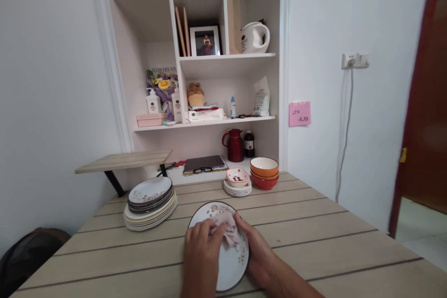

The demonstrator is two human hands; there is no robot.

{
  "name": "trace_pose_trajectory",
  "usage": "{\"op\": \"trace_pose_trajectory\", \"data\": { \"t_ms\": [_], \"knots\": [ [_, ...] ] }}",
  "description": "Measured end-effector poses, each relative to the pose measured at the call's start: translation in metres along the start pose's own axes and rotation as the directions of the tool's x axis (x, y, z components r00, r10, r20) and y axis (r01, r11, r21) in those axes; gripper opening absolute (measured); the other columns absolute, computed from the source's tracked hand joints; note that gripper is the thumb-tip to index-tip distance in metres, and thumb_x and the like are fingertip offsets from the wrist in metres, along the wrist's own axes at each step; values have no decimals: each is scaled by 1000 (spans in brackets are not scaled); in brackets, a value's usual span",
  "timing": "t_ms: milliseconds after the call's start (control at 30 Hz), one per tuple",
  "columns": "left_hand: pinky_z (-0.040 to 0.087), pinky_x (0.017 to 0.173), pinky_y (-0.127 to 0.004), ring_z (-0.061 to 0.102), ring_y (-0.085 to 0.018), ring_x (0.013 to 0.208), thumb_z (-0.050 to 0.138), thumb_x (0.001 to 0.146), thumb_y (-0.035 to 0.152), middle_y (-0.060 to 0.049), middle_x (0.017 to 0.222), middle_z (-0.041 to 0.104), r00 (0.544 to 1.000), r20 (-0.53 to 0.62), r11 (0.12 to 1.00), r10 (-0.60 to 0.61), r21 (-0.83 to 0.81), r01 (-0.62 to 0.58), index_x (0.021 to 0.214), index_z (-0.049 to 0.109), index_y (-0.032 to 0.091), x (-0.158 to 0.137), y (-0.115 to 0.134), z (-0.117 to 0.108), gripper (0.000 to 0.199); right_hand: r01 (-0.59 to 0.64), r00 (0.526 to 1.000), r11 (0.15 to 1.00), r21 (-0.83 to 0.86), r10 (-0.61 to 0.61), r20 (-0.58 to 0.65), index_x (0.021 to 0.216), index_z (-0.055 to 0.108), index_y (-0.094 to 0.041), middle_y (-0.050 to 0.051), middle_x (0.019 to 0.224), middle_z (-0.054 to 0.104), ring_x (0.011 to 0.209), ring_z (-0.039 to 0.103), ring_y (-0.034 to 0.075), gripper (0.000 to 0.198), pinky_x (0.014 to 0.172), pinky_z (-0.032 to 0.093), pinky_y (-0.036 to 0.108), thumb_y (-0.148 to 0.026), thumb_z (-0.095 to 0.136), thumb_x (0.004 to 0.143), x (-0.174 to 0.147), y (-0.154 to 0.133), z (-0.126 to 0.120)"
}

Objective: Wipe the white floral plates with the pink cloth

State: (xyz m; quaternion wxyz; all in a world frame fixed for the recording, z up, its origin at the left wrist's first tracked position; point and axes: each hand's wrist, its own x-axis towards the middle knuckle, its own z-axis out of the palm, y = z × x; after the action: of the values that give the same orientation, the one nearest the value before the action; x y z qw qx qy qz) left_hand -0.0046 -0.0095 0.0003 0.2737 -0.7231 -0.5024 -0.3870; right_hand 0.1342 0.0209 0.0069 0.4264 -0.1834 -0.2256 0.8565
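Note:
A white plate with a dark rim and brown flower print is tilted up over the front of the table. My right hand grips its right edge, thumb near the upper rim and fingers behind it. A crumpled pale pink cloth lies against the plate's face. My left hand is closed on the cloth's left side and presses it to the plate; part of the cloth is hidden under the fingers.
Stacked plates stand at the left beside a small raised shelf. Small dishes and stacked orange and red bowls sit at the back of the slatted table. Behind are a red jug and a laptop.

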Motion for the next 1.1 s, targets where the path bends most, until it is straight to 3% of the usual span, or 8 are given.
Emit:
{"op": "trace_pose_trajectory", "data": {
  "t_ms": [400,533,833,967,1100],
  "knots": [
    [42,74,-32,58,-18,87,61,79,8,-1,94,63,986,21,972,-165,172,159,103,68,32,0,-18,-2,35,-13,998,1000,18,14,-68,118,61,-10,15,96,74,88,69,28,56,92,45,44,-53,56,81,6,0,-11],
    [46,74,-27,57,-16,86,58,79,7,-1,94,63,992,33,986,-122,116,118,101,68,28,-1,-15,-1,32,23,996,999,36,-20,-91,119,61,-11,15,96,74,90,69,28,56,92,45,44,-52,55,82,7,-4,-13],
    [50,73,-26,58,-16,86,56,77,4,-1,94,62,980,193,983,40,-182,-4,103,65,29,2,10,-5,37,115,993,991,67,-113,-38,112,63,-6,16,96,73,94,67,28,55,92,45,43,-53,51,84,3,-17,-13],
    [49,78,-27,57,-16,91,58,72,0,0,100,61,958,283,975,46,-223,19,107,62,31,1,16,-7,46,69,997,996,56,-67,-39,108,65,-4,17,92,74,90,68,27,56,89,47,40,-53,53,83,1,-13,-8],
    [48,74,-27,57,-16,88,57,76,4,0,97,60,952,298,986,67,-169,-17,105,61,30,-1,15,-4,39,43,999,998,38,-43,-17,109,64,-3,16,90,74,88,68,26,56,88,47,38,-52,53,84,0,-8,-6]
  ]
}}
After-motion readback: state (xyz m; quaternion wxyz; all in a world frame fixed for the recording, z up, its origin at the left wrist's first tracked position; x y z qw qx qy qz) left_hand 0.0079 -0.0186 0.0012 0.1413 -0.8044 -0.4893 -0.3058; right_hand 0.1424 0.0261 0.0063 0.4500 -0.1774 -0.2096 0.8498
